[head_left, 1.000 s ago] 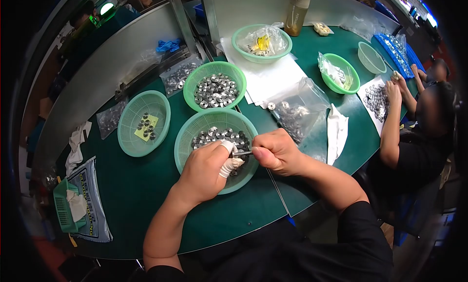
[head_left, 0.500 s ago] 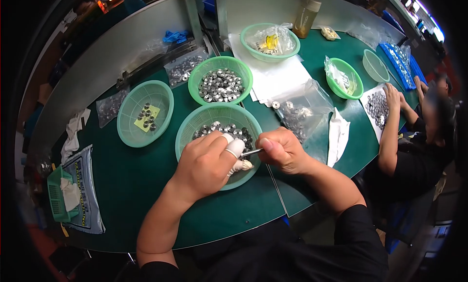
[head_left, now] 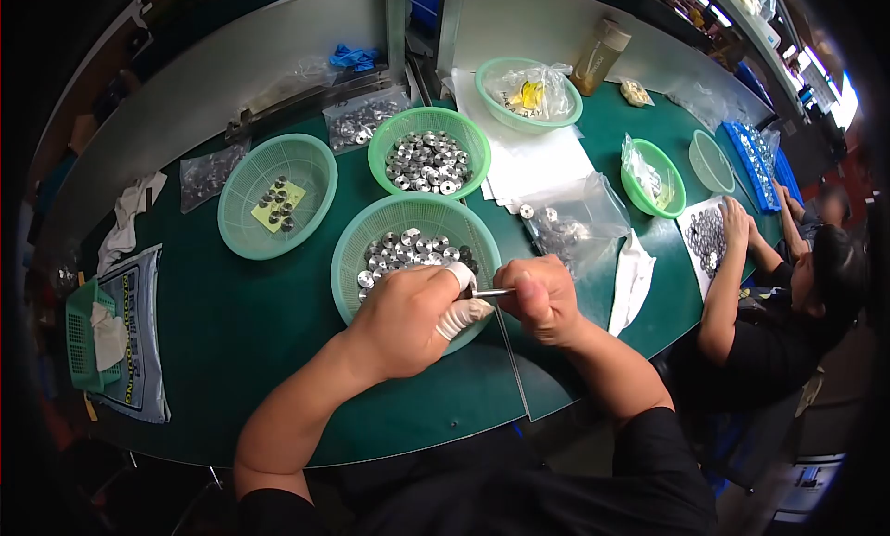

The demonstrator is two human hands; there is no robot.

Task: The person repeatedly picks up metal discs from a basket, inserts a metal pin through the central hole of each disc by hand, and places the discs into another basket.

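Over the front green basket (head_left: 350, 223), my left hand (head_left: 408, 318) is closed around a small metal part (head_left: 468, 290), mostly hidden by its fingers. White coverings wrap some fingertips. My right hand (head_left: 542, 299) grips a thin metal rod tool (head_left: 493, 293), whose tip meets the part at the left fingers. Several round silver metal parts (head_left: 408, 248) lie in the basket below. Behind it, a second green basket (head_left: 378, 146) holds more of the same parts.
At left, another green basket (head_left: 236, 174) holds a yellow note with several parts. A plastic bag of parts (head_left: 565, 230) and a white cloth (head_left: 632, 281) lie at right. A co-worker (head_left: 769, 304) handles parts on white paper. A bottle (head_left: 601, 56) stands behind.
My left hand has turned slightly, showing more of its wrapped fingers, and the rod now lies nearly level. The whole view has shifted a little.
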